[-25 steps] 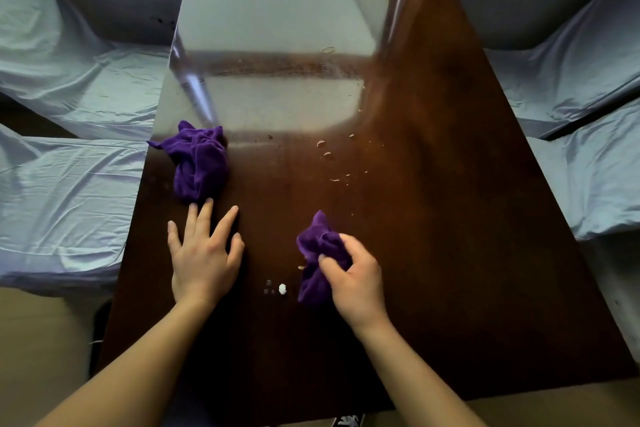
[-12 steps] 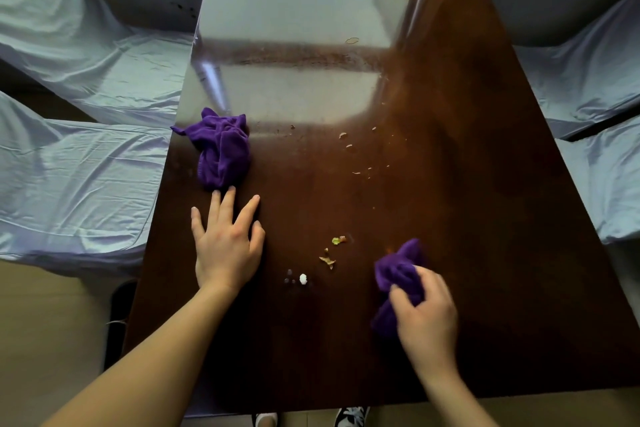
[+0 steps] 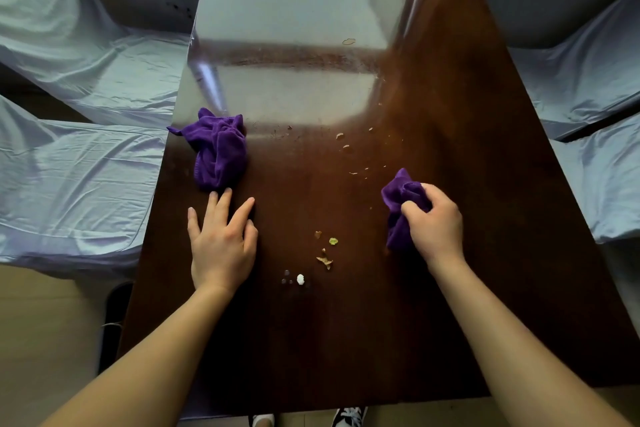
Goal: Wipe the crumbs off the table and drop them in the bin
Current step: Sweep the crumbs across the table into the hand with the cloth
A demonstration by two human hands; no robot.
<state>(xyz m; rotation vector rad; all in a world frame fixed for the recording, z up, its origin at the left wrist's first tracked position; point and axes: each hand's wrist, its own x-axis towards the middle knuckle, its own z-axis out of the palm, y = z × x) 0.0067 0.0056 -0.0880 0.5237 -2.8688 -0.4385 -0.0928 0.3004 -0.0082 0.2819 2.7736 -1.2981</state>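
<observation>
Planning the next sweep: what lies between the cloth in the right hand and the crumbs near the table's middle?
Nothing visible. Bare table separates the cloth held by the right hand from the crumbs.

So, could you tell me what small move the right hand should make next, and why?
Probably sweep the held cloth left across the table toward the near crumbs. The right hand has it bunched in its grip beside them, and they lie loose between both hands, while the left hand rests flat.
</observation>
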